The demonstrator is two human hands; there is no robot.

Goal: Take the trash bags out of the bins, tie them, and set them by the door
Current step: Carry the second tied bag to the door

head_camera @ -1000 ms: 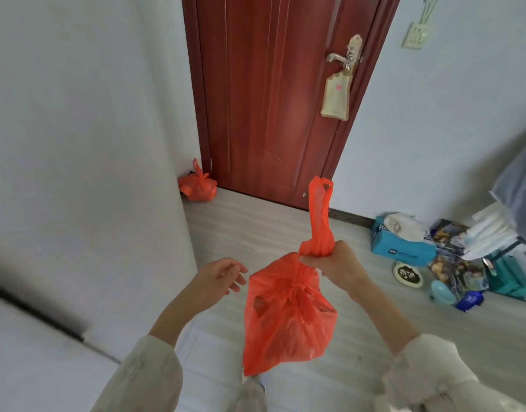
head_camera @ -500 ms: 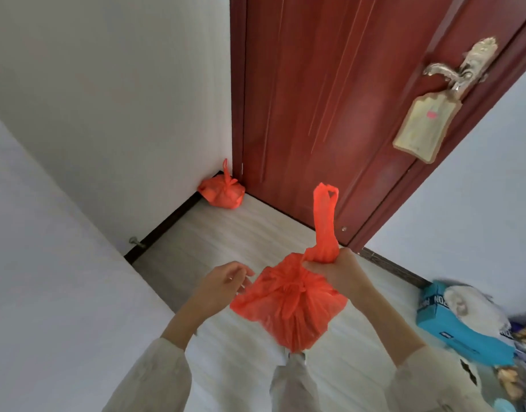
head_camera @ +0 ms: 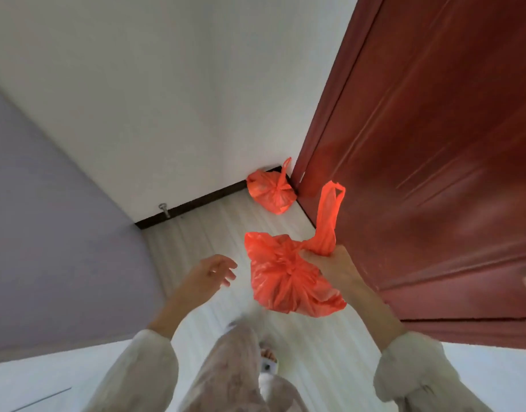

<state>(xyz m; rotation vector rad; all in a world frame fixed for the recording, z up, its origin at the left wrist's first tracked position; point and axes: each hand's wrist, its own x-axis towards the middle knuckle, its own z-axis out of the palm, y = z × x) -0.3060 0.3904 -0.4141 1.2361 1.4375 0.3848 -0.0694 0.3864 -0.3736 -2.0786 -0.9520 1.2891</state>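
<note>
My right hand (head_camera: pixel 334 267) grips a tied orange trash bag (head_camera: pixel 285 281) by its twisted handles, which stick up above my fist. The bag hangs in the air above the pale wooden floor (head_camera: pixel 214 233), close to the dark red door (head_camera: pixel 434 159). Left of the bag, my left hand (head_camera: pixel 209 275) is empty with its fingers spread. A second tied orange trash bag (head_camera: pixel 270 193) sits on the floor in the corner where the white wall meets the door frame.
A white wall (head_camera: pixel 166 99) closes the left side, with a dark baseboard and a metal door stopper (head_camera: pixel 163 210) low on it. A pale lilac surface (head_camera: pixel 47 233) stands at my near left. My legs and feet show at the bottom.
I have moved closer to the door and the corner; the view now looks down more steeply. The held bag has come nearer the bag on the floor. My left hand stays empty.
</note>
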